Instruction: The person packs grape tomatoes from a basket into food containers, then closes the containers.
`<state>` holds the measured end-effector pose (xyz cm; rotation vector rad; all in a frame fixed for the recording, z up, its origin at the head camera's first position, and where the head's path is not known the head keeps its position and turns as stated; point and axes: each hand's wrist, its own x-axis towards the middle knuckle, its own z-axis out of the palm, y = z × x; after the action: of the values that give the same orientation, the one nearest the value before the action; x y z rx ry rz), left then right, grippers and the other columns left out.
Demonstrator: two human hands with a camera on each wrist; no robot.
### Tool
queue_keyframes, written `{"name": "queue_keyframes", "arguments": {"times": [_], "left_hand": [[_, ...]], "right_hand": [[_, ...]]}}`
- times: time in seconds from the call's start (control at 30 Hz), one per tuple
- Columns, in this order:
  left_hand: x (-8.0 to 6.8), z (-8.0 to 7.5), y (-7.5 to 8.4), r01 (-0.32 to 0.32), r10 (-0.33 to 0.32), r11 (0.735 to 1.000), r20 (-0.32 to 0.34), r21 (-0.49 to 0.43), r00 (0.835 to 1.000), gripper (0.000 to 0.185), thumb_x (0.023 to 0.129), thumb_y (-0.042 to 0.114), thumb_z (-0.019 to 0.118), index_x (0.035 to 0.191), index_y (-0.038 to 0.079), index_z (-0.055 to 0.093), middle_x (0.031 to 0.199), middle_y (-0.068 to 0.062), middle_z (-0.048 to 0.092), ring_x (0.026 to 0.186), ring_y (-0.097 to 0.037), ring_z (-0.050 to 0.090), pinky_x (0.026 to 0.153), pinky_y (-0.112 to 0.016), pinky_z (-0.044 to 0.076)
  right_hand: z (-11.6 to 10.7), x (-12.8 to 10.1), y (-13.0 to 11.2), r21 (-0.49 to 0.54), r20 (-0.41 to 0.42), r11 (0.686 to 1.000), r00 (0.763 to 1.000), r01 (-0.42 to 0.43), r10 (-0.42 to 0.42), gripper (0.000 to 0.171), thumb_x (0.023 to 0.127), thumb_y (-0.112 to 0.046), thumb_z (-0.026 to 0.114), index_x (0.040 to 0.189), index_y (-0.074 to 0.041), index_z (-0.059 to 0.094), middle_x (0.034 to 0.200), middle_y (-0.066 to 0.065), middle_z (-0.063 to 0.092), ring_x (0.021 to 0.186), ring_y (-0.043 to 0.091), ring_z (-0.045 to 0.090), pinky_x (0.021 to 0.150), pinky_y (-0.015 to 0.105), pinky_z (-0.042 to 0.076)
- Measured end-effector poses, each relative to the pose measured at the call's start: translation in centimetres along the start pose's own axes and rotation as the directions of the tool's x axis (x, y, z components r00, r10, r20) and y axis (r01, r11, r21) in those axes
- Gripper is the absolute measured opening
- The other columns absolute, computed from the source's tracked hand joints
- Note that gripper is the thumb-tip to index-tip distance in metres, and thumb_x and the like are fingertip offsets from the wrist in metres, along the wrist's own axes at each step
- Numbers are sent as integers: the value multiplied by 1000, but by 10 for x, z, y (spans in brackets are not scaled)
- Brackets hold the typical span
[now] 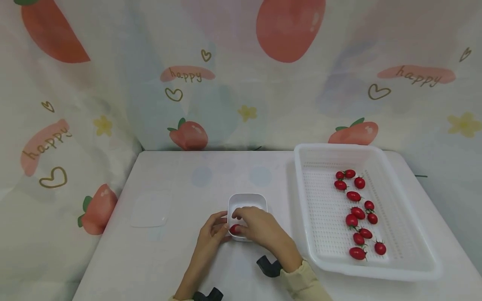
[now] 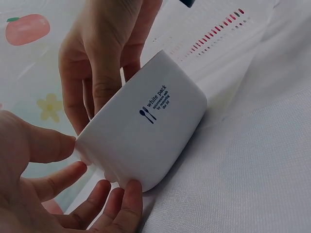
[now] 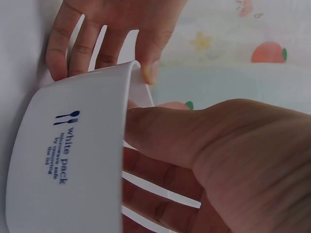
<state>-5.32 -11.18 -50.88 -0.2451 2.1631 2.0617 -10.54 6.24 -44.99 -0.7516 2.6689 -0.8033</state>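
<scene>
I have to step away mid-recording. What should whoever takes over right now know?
Left hand: fingers hold the near left side of the small white container.
Right hand: reaches over the container's rim, fingers inside, by a red tomato.
Things: the container sits mid-table; a dozen or so cherry tomatoes lie in the white basket on the right; a clear lid lies to the left.
Done: one tomato shows in the container.
Left: the basket's tomatoes; lid is off.

tomatoes in basket (image 1: 353,196): 13 | tomato in container (image 1: 234,228): 1 | container (image 1: 247,201): 1 | basket (image 1: 301,192): 1 | lid (image 1: 149,209): 1

White box (image 1: 247,201), red tomatoes (image 1: 357,213)
</scene>
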Motion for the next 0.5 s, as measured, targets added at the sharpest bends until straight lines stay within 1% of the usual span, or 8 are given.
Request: {"name": "queue_keyframes", "arguments": {"times": [0.13,0.23,0.37,0.5], "left_hand": [[0,1,0,0,0,1000,-3,6,1000,44,102,16,64,145,9,55,136,-22,58,122,-30,66,89,-32,65],[-1,1,0,-5,5,1000,-2,13,1000,44,102,16,64,145,9,55,136,-22,58,122,-31,66,89,-33,65],[-1,1,0,-3,3,1000,-5,17,1000,44,103,16,63,145,9,54,136,-22,58,122,-31,66,89,-33,65],[-1,1,0,0,0,1000,-11,14,1000,44,103,17,64,145,9,55,136,-22,58,122,-32,66,89,-34,65]], "right_hand": [[-5,-5,-5,-16,-48,1000,999,-10,9,27,90,-14,79,117,-13,72,112,7,76,104,26,70,84,48,59],[-8,-10,-8,-19,-83,1000,996,-15,14,28,91,-14,79,118,-14,72,115,6,76,107,25,70,86,48,60],[-11,-17,-13,-21,-122,1000,992,-13,11,29,92,-15,78,120,-15,71,122,4,75,115,25,70,92,49,60],[-15,-26,-18,-12,-157,1000,988,-10,8,29,93,-18,78,121,-17,71,123,1,75,115,22,70,91,47,61]]}}
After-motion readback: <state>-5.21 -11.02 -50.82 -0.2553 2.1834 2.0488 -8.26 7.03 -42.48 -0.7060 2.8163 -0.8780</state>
